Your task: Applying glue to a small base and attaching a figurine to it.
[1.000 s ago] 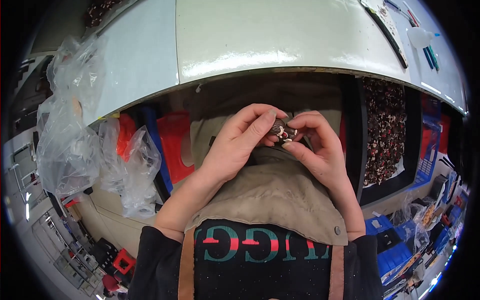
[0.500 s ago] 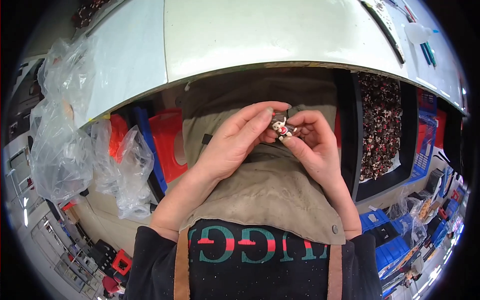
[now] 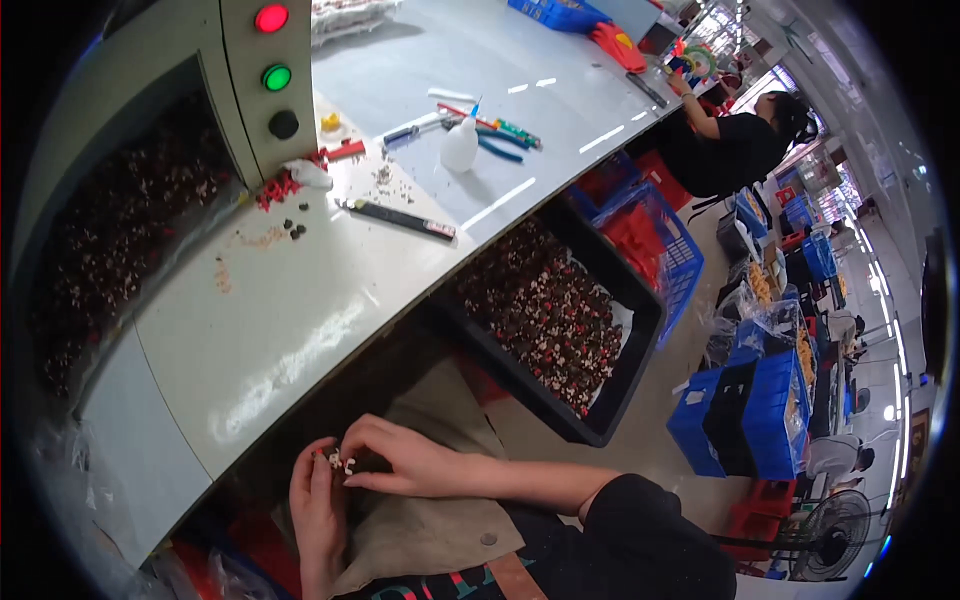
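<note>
Over my lap, below the table's near edge, I hold a small figurine [image 3: 341,463] in brown, cream and red. My left hand [image 3: 318,505] grips it from the left, fingers pointing up. From the other side, the fingers and thumb of my right hand [image 3: 405,462] pinch it. Much of the figurine is hidden by the fingers. To the right of my hands stands a black bin [image 3: 640,335], filled with many similar small brown, cream and red pieces.
On the white table [image 3: 290,340] lie a dark cutter-like tool [image 3: 400,218], pliers [image 3: 498,148] and a white squeeze bottle [image 3: 459,148]. A machine [image 3: 270,80] with lit buttons stands far left. Blue crates [image 3: 700,420] and a fan [image 3: 835,537] are at right; a person [image 3: 750,140] sits beyond.
The view has swung to the right, bringing the machine, tools and seated person into sight. Both hands keep hold of the figurine, which now appears lower and further left.
</note>
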`<state>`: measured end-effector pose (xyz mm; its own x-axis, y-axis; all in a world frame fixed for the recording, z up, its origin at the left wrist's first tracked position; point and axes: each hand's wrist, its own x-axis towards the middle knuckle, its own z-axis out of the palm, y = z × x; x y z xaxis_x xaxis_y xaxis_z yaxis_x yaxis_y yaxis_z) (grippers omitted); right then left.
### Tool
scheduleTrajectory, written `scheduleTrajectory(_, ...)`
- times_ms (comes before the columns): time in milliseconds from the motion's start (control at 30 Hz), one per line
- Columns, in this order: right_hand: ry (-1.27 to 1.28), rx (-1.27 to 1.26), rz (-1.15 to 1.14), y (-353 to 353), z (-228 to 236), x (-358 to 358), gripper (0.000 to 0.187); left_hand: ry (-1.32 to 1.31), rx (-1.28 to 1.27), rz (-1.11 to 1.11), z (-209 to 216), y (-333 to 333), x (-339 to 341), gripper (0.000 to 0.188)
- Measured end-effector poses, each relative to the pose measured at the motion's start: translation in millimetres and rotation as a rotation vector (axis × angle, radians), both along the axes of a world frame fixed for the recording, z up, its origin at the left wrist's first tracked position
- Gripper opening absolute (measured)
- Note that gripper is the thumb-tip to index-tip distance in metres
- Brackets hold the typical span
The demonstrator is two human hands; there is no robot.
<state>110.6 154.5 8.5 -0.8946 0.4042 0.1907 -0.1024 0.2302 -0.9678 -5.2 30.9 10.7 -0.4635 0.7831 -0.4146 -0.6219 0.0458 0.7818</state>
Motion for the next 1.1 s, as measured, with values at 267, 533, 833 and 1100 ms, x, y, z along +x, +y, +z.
scheduleTrajectory(267,-0.051,-0.157,0.037,0.2,7.8,0.0,0.022,0.183,0.05,0.002,10.0,-1.2,9.8,0.03)
scheduleTrajectory(533,-0.018,-0.077,-0.029,-5.7,12.7,4.2,0.024,0.164,0.096,-0.036,1.2,-1.3,7.0,0.03)
scheduleTrajectory(833,-0.082,-0.186,0.001,-15.1,16.8,-3.0,0.024,0.184,0.076,0.006,8.2,-13.0,7.5,0.034)
scheduleTrajectory(1100,-0.123,-0.176,0.004,-12.8,21.7,-3.5,0.025,0.163,0.096,0.057,11.1,-11.8,8.6,0.033)
